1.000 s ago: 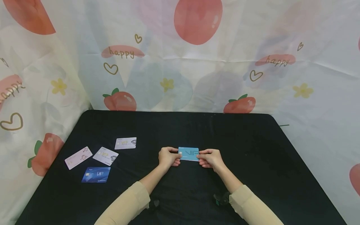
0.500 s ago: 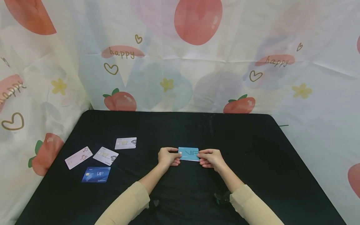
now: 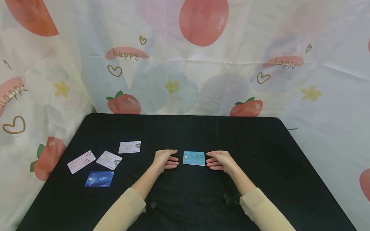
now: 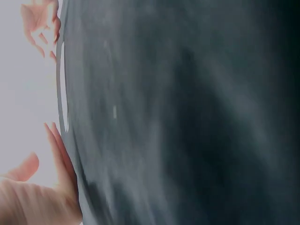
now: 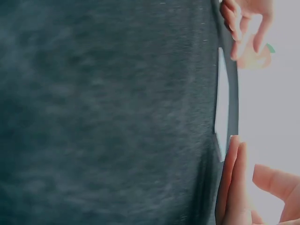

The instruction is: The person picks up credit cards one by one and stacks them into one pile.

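A light blue VIP card (image 3: 194, 158) lies flat at the middle of the black table, between the two hands. My left hand (image 3: 165, 159) is just left of it, fingers extended and apart from the card. Close at the card's right edge is my right hand (image 3: 221, 161), its fingers loosely extended and holding nothing. Both wrist views show the card edge-on as a thin pale strip; in the right wrist view the right hand's fingertips sit near the end of the card (image 5: 222, 103). Thumb and fingers stand apart on the left hand (image 4: 42, 187) in its own wrist view.
Left on the black table (image 3: 260, 179) lie a pink card (image 3: 81, 162), a white VIP card (image 3: 109, 160), another white VIP card (image 3: 129, 147) and a dark blue VIP card (image 3: 99, 179). A fruit-printed curtain (image 3: 214, 70) hangs behind the table.
Both hands have let go of the light blue card and drawn apart, the left hand to the left and the right hand slightly right. The card stays in place on the table.
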Available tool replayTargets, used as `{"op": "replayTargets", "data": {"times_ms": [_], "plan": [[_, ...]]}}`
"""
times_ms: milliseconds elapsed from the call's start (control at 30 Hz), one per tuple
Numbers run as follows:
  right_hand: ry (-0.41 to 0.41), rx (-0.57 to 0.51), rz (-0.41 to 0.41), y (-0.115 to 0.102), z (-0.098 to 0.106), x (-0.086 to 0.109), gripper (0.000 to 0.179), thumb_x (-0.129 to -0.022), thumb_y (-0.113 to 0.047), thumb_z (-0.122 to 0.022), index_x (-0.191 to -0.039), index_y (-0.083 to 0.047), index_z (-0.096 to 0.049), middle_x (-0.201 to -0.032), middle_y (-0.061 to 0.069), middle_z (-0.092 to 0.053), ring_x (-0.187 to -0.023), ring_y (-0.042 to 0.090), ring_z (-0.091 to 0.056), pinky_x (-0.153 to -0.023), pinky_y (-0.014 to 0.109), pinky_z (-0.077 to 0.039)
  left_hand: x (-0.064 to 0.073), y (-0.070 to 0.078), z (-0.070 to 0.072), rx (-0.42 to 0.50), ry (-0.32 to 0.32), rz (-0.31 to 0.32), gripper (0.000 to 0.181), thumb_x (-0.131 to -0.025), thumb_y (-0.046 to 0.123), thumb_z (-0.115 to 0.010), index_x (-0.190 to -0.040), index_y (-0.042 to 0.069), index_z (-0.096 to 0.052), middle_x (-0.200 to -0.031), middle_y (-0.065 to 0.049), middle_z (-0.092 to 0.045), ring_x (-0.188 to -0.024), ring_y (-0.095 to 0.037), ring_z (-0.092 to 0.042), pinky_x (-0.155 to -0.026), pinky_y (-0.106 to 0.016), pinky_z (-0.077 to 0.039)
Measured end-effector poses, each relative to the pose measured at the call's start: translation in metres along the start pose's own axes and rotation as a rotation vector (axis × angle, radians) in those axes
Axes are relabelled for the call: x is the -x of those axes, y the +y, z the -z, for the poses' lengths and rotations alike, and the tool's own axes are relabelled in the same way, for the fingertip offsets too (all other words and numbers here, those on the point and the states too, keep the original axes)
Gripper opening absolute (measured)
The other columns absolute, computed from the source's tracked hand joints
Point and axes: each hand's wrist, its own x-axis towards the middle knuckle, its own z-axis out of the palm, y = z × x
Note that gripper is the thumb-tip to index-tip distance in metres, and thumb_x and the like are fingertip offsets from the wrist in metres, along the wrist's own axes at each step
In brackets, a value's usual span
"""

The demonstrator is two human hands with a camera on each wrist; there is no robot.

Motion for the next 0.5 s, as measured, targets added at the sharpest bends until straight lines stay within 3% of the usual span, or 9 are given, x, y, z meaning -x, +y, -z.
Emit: {"op": "replayTargets", "data": {"times_ms": [200,500], "plan": [[-0.048,-0.036,0.008,-0.009,-0.003,0.001,0.034,-0.093,-0.018,-0.053,-0.121,0.002,-0.055,-0.082,0.009,-0.068,-0.071,0.018,-0.068,-0.064,0.030,-0.057,0.004,0.006,0.026,0.041,0.007,0.015,0.043,-0.085,0.021,-0.064,-0.120,-0.003,-0.054,-0.081,-0.014,-0.067,-0.068,-0.024,-0.068,-0.063,-0.035,-0.057],[-0.098,-0.078,0.033,-0.023,-0.030,-0.001,0.033,-0.092,-0.018,-0.054,-0.119,0.001,-0.057,-0.089,0.013,-0.069,-0.072,0.019,-0.068,-0.064,0.031,-0.057,0.014,0.021,0.077,0.124,0.038,0.016,0.052,-0.088,0.023,-0.061,-0.129,-0.003,-0.042,-0.082,-0.011,-0.067,-0.071,-0.023,-0.068,-0.068,-0.035,-0.057]]}}
